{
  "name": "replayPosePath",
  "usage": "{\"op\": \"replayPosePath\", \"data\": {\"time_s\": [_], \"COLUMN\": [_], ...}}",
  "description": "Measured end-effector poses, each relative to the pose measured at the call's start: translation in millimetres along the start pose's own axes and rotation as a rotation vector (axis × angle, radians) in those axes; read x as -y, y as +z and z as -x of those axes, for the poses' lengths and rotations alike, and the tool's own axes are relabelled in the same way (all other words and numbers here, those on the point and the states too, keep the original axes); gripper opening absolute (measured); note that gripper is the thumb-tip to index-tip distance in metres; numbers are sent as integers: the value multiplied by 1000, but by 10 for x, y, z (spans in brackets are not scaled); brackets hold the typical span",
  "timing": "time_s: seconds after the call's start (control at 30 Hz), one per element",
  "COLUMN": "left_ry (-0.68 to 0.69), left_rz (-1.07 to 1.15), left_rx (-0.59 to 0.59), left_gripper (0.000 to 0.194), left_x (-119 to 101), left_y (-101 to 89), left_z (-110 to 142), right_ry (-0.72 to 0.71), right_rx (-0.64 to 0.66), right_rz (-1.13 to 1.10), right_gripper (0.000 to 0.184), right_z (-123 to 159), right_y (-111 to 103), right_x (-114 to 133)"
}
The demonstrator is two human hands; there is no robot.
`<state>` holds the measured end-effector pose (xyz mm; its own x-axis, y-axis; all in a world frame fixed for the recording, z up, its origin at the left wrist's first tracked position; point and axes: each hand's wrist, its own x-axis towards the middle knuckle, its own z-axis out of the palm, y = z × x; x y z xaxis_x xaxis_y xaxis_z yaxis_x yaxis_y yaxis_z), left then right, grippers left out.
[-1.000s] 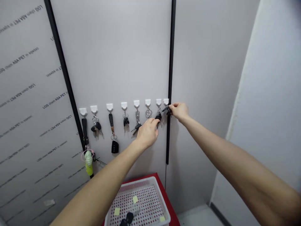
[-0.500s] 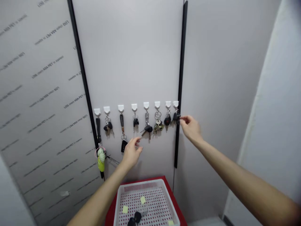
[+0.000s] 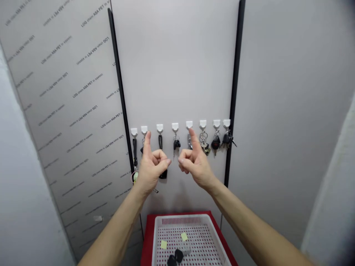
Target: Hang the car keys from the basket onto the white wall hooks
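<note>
My left hand (image 3: 151,166) is raised before the wall, index finger pointing up, thumb out to the right, the other fingers curled. My right hand (image 3: 197,160) mirrors it, its thumb toward the left. Neither holds anything, and a gap separates the thumbs. Behind them hang several key sets on white hooks (image 3: 175,127). Small black keys (image 3: 176,143) show between the hands. My left hand partly hides a strap (image 3: 160,141) with a black car key (image 3: 163,174). Right of my right hand are a ring of keys (image 3: 203,138), a black key fob (image 3: 215,143) and more black keys (image 3: 227,139).
Below stands a white perforated basket (image 3: 181,220) on a red surface (image 3: 149,229). Inside lie black-headed keys (image 3: 179,255) and yellow paper squares (image 3: 184,236). Black vertical strips (image 3: 235,88) edge the wall panel. A black strap (image 3: 135,151) hangs at far left.
My right hand has left the rightmost keys and moved left to the middle. My left hand has risen slightly. Both now extend index finger and thumb. The view has shifted left.
</note>
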<state>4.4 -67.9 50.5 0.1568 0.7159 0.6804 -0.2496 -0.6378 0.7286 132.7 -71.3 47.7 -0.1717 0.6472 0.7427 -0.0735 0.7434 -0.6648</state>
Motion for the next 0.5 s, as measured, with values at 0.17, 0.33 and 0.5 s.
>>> {"op": "replayPosePath", "data": {"time_s": [0.17,0.33,0.5], "left_ry": [-16,-10,-62], "left_rz": [-12,-312,-786], "left_rx": [-5,-199,-709], "left_gripper": [79,64,47], "left_x": [66,307,730], "left_y": [-36,-365,-804], "left_z": [0,-160,-303], "right_ry": [34,188,318], "right_rx": [30,-20,-136], "right_rz": [4,222,561], "right_gripper": [73,57,42], "right_z": [-32,-154,-307], "right_y": [65,32,98], "right_x": [-52,-329,-776]}}
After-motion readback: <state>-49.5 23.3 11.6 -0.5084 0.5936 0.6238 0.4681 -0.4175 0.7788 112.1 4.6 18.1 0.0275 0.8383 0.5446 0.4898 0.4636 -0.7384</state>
